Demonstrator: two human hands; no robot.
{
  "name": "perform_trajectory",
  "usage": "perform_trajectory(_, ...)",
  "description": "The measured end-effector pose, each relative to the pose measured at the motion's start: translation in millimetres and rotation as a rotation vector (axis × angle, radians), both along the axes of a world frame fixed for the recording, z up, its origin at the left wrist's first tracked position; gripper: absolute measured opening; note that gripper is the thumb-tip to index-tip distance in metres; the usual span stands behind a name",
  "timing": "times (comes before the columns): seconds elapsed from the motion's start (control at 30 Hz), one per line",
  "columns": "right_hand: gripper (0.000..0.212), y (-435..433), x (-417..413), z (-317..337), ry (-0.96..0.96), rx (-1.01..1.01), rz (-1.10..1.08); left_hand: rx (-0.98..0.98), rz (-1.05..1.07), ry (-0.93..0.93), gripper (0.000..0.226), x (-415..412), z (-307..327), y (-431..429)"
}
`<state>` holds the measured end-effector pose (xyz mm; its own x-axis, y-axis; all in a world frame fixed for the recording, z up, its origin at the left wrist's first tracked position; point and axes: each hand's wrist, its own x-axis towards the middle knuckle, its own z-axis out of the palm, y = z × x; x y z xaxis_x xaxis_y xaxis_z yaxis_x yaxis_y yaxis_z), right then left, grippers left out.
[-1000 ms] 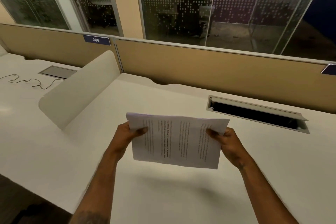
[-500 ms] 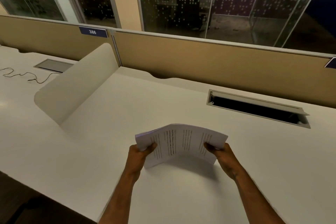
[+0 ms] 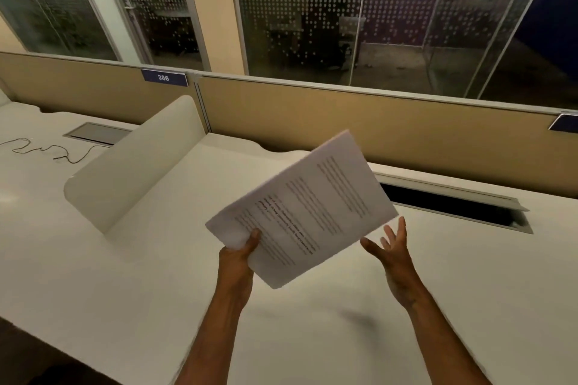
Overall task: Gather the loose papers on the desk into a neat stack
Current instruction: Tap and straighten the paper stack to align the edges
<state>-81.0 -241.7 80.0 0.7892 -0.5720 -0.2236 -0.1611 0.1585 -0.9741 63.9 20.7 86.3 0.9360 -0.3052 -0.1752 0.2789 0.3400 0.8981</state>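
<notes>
A stack of printed white papers is held up in the air above the white desk, tilted with its far corner raised to the right. My left hand grips the stack at its lower left corner, thumb on top. My right hand is off the paper, just below its right edge, palm up with fingers spread. No loose sheets lie on the desk in view.
A white curved divider stands on the desk to the left. An open cable slot lies in the desk at the back right. A tan partition runs along the back. A thin cable lies far left.
Both hands were bending the stack low over the desk. Now the right hand has let go and opened, and the left hand has lifted and turned the stack up to the right.
</notes>
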Motion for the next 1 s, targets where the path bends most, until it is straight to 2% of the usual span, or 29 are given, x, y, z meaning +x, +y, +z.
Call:
perform_trajectory(0.07, 0.147, 16, 9, 7, -0.12, 0.189, 0.017, -0.161, 0.01, 0.02, 0.027, -8, 10, -16)
perform_trajectory(0.1, 0.134, 24, 16, 11, -0.181, 0.263, 0.058, -0.237, 0.005, 0.038, 0.03, -13, 13, -25)
perform_trajectory(0.13, 0.113, 31, 24, 17, -0.243, 0.323, 0.101, -0.296, -0.004, 0.065, 0.034, -18, 14, -32)
perform_trajectory(0.2, 0.075, 43, 36, 28, -0.353, 0.41, 0.132, -0.351, -0.024, 0.115, 0.039, -28, 12, -41)
perform_trajectory(0.23, 0.064, 47, 39, 33, -0.394, 0.436, 0.116, -0.357, -0.037, 0.123, 0.041, -32, 8, -43)
perform_trajectory(0.33, 0.039, 47, 39, 44, -0.415, 0.391, 0.023, -0.375, -0.13, 0.147, 0.053, -42, -8, -35)
perform_trajectory(0.4, 0.029, 41, 34, 46, -0.374, 0.31, 0.013, -0.293, -0.144, 0.174, 0.058, -35, -14, -20)
perform_trajectory(0.47, 0.026, 33, 29, 48, -0.331, 0.217, 0.029, -0.116, -0.132, 0.12, 0.064, -16, -15, 0)
perform_trajectory(0.53, 0.025, 28, 25, 50, -0.29, 0.121, 0.055, 0.108, -0.139, -0.026, 0.077, 11, -5, 18)
perform_trajectory(0.6, 0.025, 28, 23, 49, -0.245, 0.051, 0.091, 0.271, -0.242, -0.209, 0.09, 26, 12, 25)
perform_trajectory(0.63, 0.025, 30, 22, 47, -0.221, 0.026, 0.12, 0.31, -0.318, -0.276, 0.09, 28, 19, 22)
perform_trajectory(0.7, 0.026, 37, 22, 40, -0.183, -0.001, 0.181, 0.299, -0.41, -0.348, 0.069, 24, 27, 12)
perform_trajectory(0.77, 0.031, 45, 21, 30, -0.158, 0.01, 0.205, 0.249, -0.365, -0.33, 0.044, 13, 21, 2)
perform_trajectory(0.83, 0.034, 50, 20, 15, -0.134, 0.031, 0.198, 0.236, -0.272, -0.275, 0.029, 4, 7, -2)
perform_trajectory(1.0, 0.035, 53, 9, -34, -0.035, 0.053, 0.21, 0.29, -0.218, -0.16, 0.026, -15, -36, 2)
